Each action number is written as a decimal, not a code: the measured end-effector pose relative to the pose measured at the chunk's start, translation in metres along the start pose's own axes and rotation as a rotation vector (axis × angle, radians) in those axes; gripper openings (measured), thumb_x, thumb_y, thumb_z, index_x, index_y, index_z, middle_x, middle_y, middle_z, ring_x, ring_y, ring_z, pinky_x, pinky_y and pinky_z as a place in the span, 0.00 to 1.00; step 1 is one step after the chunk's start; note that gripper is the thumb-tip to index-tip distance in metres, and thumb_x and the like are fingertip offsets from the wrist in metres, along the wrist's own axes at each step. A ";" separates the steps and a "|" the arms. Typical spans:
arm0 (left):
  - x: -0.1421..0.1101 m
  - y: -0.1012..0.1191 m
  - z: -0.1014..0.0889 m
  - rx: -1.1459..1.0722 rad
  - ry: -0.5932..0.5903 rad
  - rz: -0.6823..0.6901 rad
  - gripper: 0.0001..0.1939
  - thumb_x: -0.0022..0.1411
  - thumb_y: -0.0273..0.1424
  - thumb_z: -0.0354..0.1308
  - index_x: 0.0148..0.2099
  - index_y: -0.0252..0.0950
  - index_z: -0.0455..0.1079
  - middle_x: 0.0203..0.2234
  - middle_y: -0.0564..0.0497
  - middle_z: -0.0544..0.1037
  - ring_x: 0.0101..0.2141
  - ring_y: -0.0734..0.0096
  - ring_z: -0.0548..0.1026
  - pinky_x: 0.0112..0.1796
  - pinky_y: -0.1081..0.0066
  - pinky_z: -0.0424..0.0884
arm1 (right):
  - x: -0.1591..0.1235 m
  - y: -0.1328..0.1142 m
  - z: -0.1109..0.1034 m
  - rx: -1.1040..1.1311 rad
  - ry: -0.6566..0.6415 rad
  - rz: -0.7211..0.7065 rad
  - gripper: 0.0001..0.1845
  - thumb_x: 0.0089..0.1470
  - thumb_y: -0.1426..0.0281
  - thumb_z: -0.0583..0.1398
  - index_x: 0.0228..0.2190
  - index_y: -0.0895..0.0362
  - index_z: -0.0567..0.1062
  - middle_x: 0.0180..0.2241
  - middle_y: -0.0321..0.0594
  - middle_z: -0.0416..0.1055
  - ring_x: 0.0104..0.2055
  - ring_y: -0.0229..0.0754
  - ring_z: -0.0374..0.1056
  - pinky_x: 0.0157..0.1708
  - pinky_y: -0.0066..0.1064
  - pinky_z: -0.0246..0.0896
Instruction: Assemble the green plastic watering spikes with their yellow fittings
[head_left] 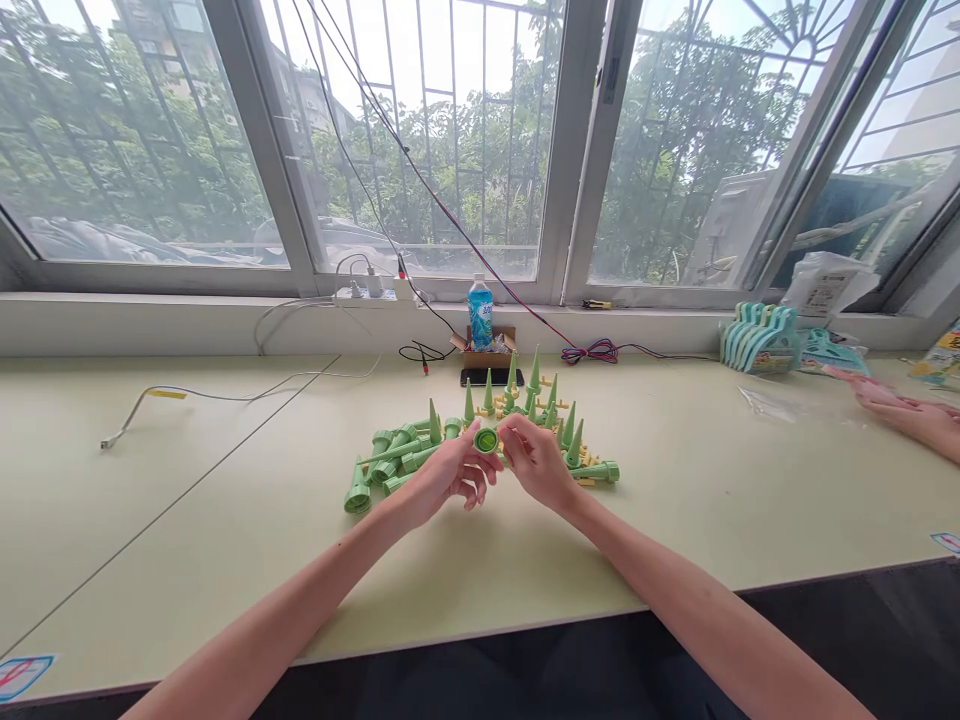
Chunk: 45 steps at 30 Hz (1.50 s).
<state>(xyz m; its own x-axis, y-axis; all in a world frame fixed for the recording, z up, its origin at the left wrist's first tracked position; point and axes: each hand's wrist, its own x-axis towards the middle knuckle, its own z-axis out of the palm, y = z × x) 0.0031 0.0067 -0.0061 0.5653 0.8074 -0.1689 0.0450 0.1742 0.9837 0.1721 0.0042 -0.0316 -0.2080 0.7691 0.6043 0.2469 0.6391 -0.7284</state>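
My left hand (448, 472) and my right hand (534, 460) meet over the middle of a pale table (225, 520). Together they pinch one green cone-shaped plastic spike (486, 440), its round open end facing me. Behind and around the hands lies a pile of the same green spikes (397, 455), some lying flat at the left, some standing point-up (534, 385) at the back. Small yellow plastic pieces (559, 405) are mixed among them.
A water bottle (481, 312) stands by a small cardboard box (487, 352) and a dark phone (491, 377) at the window sill. Cables (225, 392) trail across the left. Teal hangers (759, 338) and bags sit far right, where another person's hands (900, 408) rest.
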 end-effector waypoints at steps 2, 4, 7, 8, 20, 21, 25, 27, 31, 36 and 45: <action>0.000 0.001 0.000 0.009 -0.007 0.004 0.34 0.60 0.58 0.44 0.34 0.30 0.70 0.25 0.49 0.70 0.19 0.75 0.67 0.19 0.73 0.62 | 0.000 0.001 0.000 -0.003 0.007 0.002 0.16 0.63 0.59 0.49 0.29 0.55 0.63 0.19 0.30 0.56 0.20 0.33 0.51 0.21 0.25 0.49; -0.001 0.001 0.001 0.014 -0.013 0.007 0.33 0.60 0.57 0.44 0.35 0.30 0.70 0.26 0.48 0.70 0.20 0.75 0.67 0.18 0.74 0.62 | 0.000 0.001 0.000 0.000 0.013 0.009 0.16 0.63 0.59 0.49 0.28 0.55 0.63 0.19 0.30 0.55 0.20 0.32 0.50 0.21 0.25 0.48; -0.002 0.002 0.002 0.016 -0.018 0.035 0.32 0.60 0.57 0.45 0.36 0.30 0.69 0.28 0.48 0.70 0.20 0.76 0.67 0.18 0.74 0.62 | 0.001 0.001 0.001 0.018 0.017 0.017 0.15 0.63 0.59 0.49 0.28 0.55 0.62 0.19 0.30 0.55 0.19 0.32 0.50 0.20 0.25 0.48; -0.003 0.003 0.003 0.019 -0.017 0.050 0.31 0.60 0.57 0.46 0.36 0.30 0.69 0.28 0.48 0.70 0.19 0.77 0.67 0.17 0.75 0.62 | 0.001 0.001 0.001 0.028 0.016 0.016 0.15 0.63 0.59 0.49 0.28 0.55 0.62 0.19 0.30 0.55 0.19 0.32 0.49 0.20 0.25 0.48; -0.010 0.007 0.006 0.339 0.169 0.298 0.18 0.59 0.46 0.57 0.32 0.35 0.63 0.18 0.56 0.64 0.20 0.76 0.68 0.18 0.77 0.62 | 0.001 0.002 0.000 -0.002 0.030 0.012 0.17 0.63 0.58 0.49 0.27 0.55 0.62 0.19 0.29 0.51 0.19 0.32 0.46 0.19 0.25 0.44; -0.011 0.006 0.007 0.378 0.189 0.322 0.17 0.59 0.45 0.57 0.32 0.36 0.63 0.18 0.56 0.65 0.20 0.76 0.68 0.18 0.77 0.62 | 0.001 0.002 0.000 -0.004 0.030 0.013 0.17 0.63 0.58 0.49 0.27 0.55 0.62 0.19 0.29 0.51 0.19 0.32 0.46 0.19 0.25 0.44; -0.010 0.003 0.008 0.469 0.280 0.383 0.15 0.58 0.43 0.58 0.36 0.36 0.65 0.20 0.56 0.65 0.19 0.76 0.67 0.18 0.77 0.63 | 0.001 0.002 0.000 0.008 0.027 0.022 0.16 0.63 0.59 0.50 0.28 0.55 0.63 0.18 0.29 0.52 0.19 0.32 0.46 0.19 0.25 0.43; -0.009 0.001 0.008 0.501 0.320 0.436 0.14 0.57 0.42 0.59 0.37 0.36 0.66 0.24 0.54 0.67 0.20 0.78 0.66 0.19 0.76 0.65 | 0.001 0.003 0.000 0.021 0.026 0.025 0.15 0.63 0.59 0.50 0.28 0.55 0.62 0.18 0.29 0.52 0.19 0.32 0.46 0.20 0.25 0.44; -0.006 -0.002 0.007 0.586 0.351 0.570 0.12 0.58 0.40 0.59 0.36 0.36 0.69 0.34 0.50 0.68 0.23 0.79 0.67 0.22 0.75 0.68 | 0.001 0.003 0.001 0.037 0.025 0.034 0.15 0.63 0.60 0.50 0.28 0.55 0.62 0.18 0.29 0.53 0.19 0.32 0.47 0.20 0.25 0.44; -0.006 -0.002 0.007 0.654 0.376 0.614 0.11 0.60 0.39 0.58 0.40 0.37 0.72 0.36 0.49 0.68 0.24 0.78 0.66 0.22 0.76 0.68 | 0.002 0.003 0.001 0.040 0.027 0.043 0.15 0.63 0.59 0.50 0.29 0.55 0.63 0.18 0.29 0.53 0.19 0.32 0.47 0.20 0.25 0.43; -0.005 -0.006 0.005 0.744 0.428 0.756 0.09 0.62 0.33 0.56 0.43 0.40 0.74 0.37 0.50 0.69 0.22 0.82 0.66 0.21 0.77 0.68 | 0.001 0.006 0.002 0.059 0.018 0.066 0.15 0.63 0.59 0.50 0.29 0.56 0.64 0.18 0.28 0.52 0.18 0.32 0.47 0.20 0.25 0.42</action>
<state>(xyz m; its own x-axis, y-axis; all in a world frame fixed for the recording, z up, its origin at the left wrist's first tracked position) 0.0046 -0.0010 -0.0113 0.3348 0.7142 0.6147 0.3701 -0.6996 0.6112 0.1713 0.0091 -0.0364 -0.1758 0.8100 0.5595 0.2030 0.5859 -0.7845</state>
